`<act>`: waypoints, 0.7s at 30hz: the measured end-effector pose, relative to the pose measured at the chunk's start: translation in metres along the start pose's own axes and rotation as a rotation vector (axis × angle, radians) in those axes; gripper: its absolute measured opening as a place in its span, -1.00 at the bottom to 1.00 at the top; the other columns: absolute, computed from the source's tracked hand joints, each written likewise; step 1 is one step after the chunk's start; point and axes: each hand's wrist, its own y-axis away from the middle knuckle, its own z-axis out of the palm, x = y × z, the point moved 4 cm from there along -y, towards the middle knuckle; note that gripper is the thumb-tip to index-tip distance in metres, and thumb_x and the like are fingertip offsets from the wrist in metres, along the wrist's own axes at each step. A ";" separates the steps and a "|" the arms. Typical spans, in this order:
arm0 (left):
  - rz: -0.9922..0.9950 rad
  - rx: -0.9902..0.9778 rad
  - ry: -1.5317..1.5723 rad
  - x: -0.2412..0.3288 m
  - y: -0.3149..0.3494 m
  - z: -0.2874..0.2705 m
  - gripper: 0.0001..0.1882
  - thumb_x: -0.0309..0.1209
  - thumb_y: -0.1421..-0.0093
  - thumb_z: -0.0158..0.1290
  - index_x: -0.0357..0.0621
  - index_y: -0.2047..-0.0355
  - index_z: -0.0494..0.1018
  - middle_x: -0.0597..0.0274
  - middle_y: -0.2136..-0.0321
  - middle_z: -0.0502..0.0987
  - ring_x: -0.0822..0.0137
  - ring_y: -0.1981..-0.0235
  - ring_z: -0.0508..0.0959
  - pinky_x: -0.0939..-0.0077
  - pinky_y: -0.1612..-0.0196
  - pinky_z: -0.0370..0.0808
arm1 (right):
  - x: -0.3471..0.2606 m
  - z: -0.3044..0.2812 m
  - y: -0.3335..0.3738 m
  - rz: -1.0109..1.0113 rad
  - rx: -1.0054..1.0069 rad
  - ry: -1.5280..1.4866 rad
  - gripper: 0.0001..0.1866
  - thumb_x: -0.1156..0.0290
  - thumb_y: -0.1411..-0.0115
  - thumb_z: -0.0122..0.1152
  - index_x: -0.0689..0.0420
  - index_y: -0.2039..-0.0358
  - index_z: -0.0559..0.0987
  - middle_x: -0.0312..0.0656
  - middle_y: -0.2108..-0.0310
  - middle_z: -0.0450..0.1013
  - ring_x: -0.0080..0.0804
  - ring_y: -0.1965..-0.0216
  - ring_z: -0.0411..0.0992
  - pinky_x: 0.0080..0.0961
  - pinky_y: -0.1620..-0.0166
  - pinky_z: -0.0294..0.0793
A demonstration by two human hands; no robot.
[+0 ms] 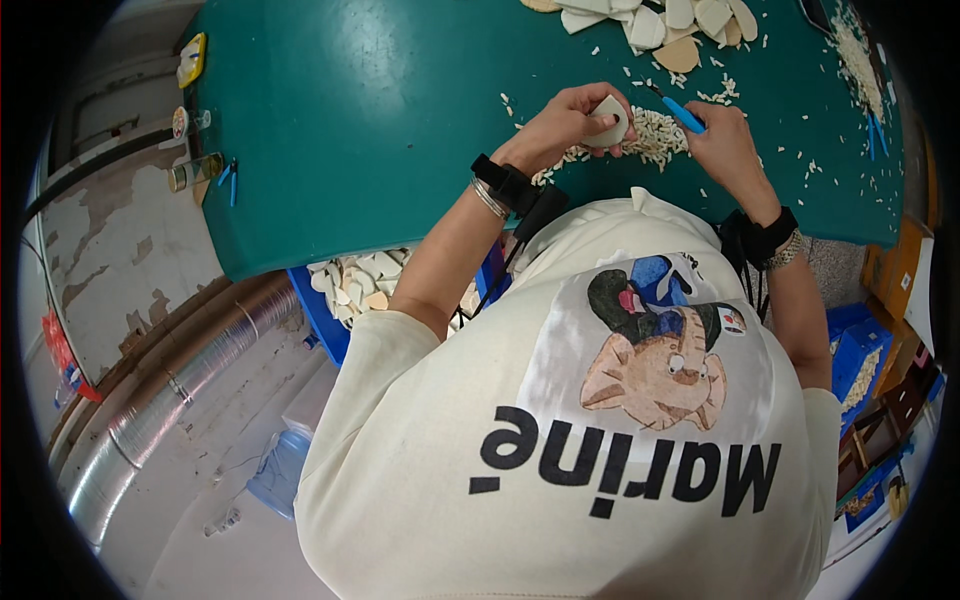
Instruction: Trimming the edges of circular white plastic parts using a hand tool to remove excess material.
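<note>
My left hand pinches a flat cream-white piece, rounded on one side, with a small dark spot on it. To its right, my right hand is closed round a slim blue-handled tool. The tool's thin dark tip points up and left toward the cream piece, apart from it. Whether the tool has one handle or two cannot be made out. Just below and between both hands lies a heap of small off-white bits on the green table.
More flat cream and tan pieces are piled at the far side. Blue-handled pliers and a glass jar lie at the left edge. Loose bits collect at the far right. Below the table's near edge, a blue crate holds similar pieces.
</note>
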 end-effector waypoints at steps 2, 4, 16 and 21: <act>-0.010 0.015 0.012 0.000 0.000 0.001 -0.84 -0.50 -0.31 -0.14 -0.07 0.17 0.41 0.27 0.29 0.58 0.43 0.35 0.58 0.66 0.39 0.47 | 0.008 -0.002 -0.003 0.090 -0.076 0.058 -0.78 0.35 -0.10 0.15 0.24 0.36 0.59 0.09 0.60 0.43 -0.03 0.57 0.46 -0.18 0.47 0.38; -0.017 0.024 0.025 0.002 -0.002 0.002 -0.85 -0.48 -0.31 -0.14 -0.06 0.18 0.41 0.27 0.29 0.58 0.44 0.35 0.58 0.67 0.40 0.46 | 0.008 -0.001 0.001 0.095 -0.074 0.136 -0.76 0.32 -0.10 0.17 0.24 0.33 0.58 0.07 0.56 0.46 -0.02 0.52 0.48 -0.18 0.44 0.41; -0.111 0.203 0.120 0.008 -0.018 -0.007 -0.71 -0.25 -0.24 -0.16 -0.18 0.43 0.43 0.19 0.50 0.53 0.39 0.55 0.53 0.59 0.54 0.47 | 0.039 -0.016 -0.017 0.135 -0.041 0.273 -0.69 0.30 -0.08 0.19 0.25 0.22 0.52 0.05 0.37 0.51 0.02 0.32 0.50 -0.15 0.30 0.47; -0.145 0.268 0.131 0.012 -0.018 -0.015 -0.66 -0.23 -0.25 -0.22 -0.23 0.46 0.40 0.15 0.57 0.50 0.38 0.63 0.48 0.57 0.59 0.42 | 0.052 -0.014 -0.048 0.146 0.136 0.047 -0.63 0.26 -0.06 0.24 0.24 0.18 0.49 0.02 0.31 0.49 -0.05 0.29 0.49 -0.18 0.27 0.46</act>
